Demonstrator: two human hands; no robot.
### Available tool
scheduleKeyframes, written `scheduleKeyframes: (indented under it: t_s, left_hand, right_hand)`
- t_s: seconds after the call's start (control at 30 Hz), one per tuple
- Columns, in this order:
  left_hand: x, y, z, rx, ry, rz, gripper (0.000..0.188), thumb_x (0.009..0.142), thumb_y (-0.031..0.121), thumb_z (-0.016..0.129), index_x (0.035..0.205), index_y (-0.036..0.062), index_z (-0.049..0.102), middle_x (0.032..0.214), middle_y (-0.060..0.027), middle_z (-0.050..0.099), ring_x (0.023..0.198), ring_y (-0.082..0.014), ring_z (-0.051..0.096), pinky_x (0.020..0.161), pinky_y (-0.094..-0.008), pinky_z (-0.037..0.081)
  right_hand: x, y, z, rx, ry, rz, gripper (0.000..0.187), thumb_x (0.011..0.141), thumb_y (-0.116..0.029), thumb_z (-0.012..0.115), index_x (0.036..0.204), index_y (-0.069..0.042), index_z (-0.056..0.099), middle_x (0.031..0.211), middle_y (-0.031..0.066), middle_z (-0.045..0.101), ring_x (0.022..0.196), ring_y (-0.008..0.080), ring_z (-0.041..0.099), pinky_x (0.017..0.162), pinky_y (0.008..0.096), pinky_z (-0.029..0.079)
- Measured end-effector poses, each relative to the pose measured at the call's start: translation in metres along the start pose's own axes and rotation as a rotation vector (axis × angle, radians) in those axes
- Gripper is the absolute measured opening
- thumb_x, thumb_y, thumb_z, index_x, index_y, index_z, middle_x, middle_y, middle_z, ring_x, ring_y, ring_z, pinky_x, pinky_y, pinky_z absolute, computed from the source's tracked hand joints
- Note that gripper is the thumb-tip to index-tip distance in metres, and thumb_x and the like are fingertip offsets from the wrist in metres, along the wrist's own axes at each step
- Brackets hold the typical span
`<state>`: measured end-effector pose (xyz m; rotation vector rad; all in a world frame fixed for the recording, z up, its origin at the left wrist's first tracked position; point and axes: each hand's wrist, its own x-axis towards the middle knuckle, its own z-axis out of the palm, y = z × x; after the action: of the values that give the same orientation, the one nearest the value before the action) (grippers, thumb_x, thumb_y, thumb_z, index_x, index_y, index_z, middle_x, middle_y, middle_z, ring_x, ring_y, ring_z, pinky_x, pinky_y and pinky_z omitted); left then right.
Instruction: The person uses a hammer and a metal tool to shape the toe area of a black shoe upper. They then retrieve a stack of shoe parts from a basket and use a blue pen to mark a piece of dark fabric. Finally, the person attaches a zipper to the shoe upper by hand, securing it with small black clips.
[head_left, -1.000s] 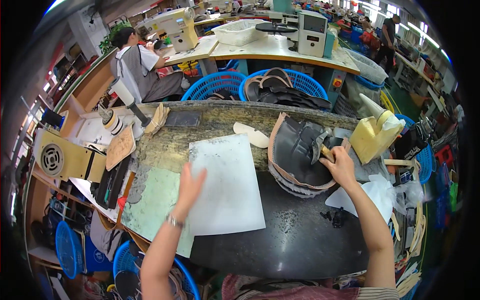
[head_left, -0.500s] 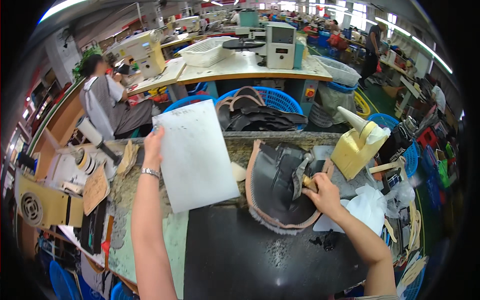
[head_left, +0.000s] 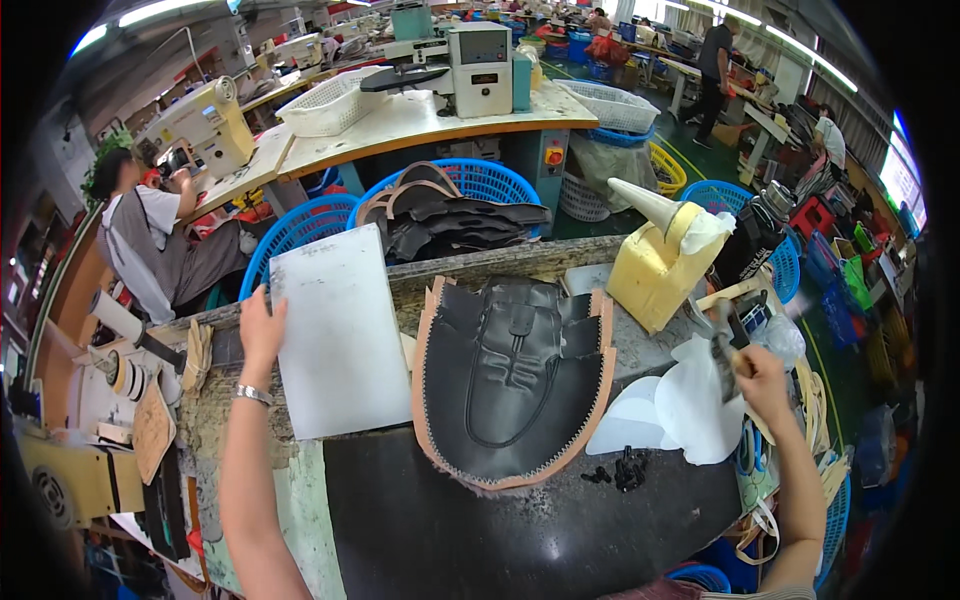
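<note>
Black upper [head_left: 515, 385], spread flat with its outer face up, lies at the middle of your bench, its rounded end toward you; a tan border with zigzag stitching follows its edge. Just left of it is the white sheet [head_left: 340, 335], tilted a little, its far end overlapping the bench's far ledge in view; whether it rests there or is held up, you cannot tell from this view. Your left hand [head_left: 262, 330] is at the sheet's left edge, fingers partly bent; whether they pinch it cannot be told. A metal bracelet [head_left: 252, 394] circles that wrist. Your right hand [head_left: 765, 385], well right of the upper, is closed around the wooden handle of the hammer [head_left: 724, 365], whose blurred head is over white pieces [head_left: 690, 405]. Small black bits [head_left: 628, 470] lie near these pieces, on the black slab [head_left: 480, 540] along your near side. Left of the slab is a pale green mat [head_left: 315, 520]. Far right of the upper stands a yellow jug [head_left: 645, 285] with a pale cone [head_left: 645, 205]. Beyond the ledge, a blue basket [head_left: 505, 185] contains dark parts; at far left sits a co-worker [head_left: 150, 225].
</note>
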<state>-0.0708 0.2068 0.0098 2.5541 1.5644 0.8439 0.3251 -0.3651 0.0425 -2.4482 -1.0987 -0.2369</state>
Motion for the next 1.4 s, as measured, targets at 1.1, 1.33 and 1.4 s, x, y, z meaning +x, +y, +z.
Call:
scheduleKeyframes:
  t_s: [1.1, 1.33, 1.4]
  left_hand:
    - [-0.268, 0.151, -0.124, -1.536, 0.271, -0.152, 0.033, 0.079, 0.004, 0.064, 0.109, -0.0038, 0.054, 0.096, -0.0077, 0.061, 0.089, -0.0157, 0.057, 0.077, -0.0306, 0.048]
    - [-0.299, 0.07, -0.089, -1.808, 0.178, -0.434, 0.018, 0.093, 0.015, 0.048, 0.101, 0.0015, 0.056, 0.099, -0.0064, 0.06, 0.091, -0.0151, 0.053, 0.081, -0.0283, 0.044]
    - [-0.325, 0.12, -0.118, -1.893, -0.191, -0.68, 0.019, 0.091, 0.016, 0.051, 0.102, 0.0015, 0.056, 0.094, -0.0064, 0.059, 0.089, -0.0159, 0.056, 0.082, -0.0278, 0.045]
  right_hand:
    - [0.061, -0.309, 0.048, 1.084, -0.404, -0.779, 0.08, 0.069, -0.024, 0.073, 0.137, -0.004, 0.034, 0.138, 0.0185, 0.035, 0.128, 0.03, 0.035, 0.107, 0.0375, 0.027]
    - [-0.007, -0.523, 0.131, 0.691, -0.052, -1.269, 0.052, 0.072, -0.039, 0.063, 0.117, -0.015, 0.055, 0.128, 0.0114, 0.047, 0.123, 0.0295, 0.04, 0.096, 0.0609, 0.029]
    - [-0.041, -0.525, 0.188, 0.327, -0.298, -1.364, 0.062, 0.072, -0.048, 0.061, 0.126, -0.019, 0.049, 0.133, 0.0104, 0.043, 0.129, 0.0291, 0.033, 0.1, 0.0674, 0.016]
